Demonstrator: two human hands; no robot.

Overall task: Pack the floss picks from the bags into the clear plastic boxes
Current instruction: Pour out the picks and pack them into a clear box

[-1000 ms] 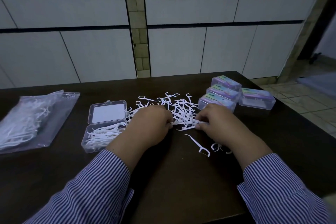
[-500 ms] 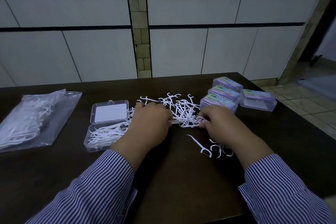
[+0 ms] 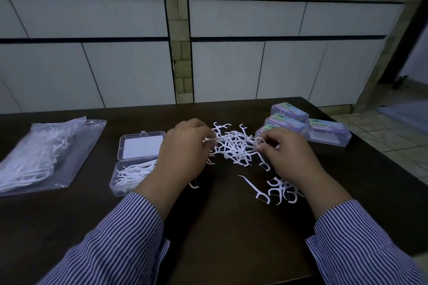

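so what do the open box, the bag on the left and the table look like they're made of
Open box: clear, rigid plastic, it seems; the floss picks show through its walls and the lid has a moulded catch.
Bag: thin, soft, see-through plastic film; it wrinkles and shines.
Table: dark brown with a dull sheen, perhaps wood or laminate; the dim light leaves that open.

Dim, bluish light; wide-angle bending at the edges, shadowed dark table [image 3: 220, 227], soft detail.
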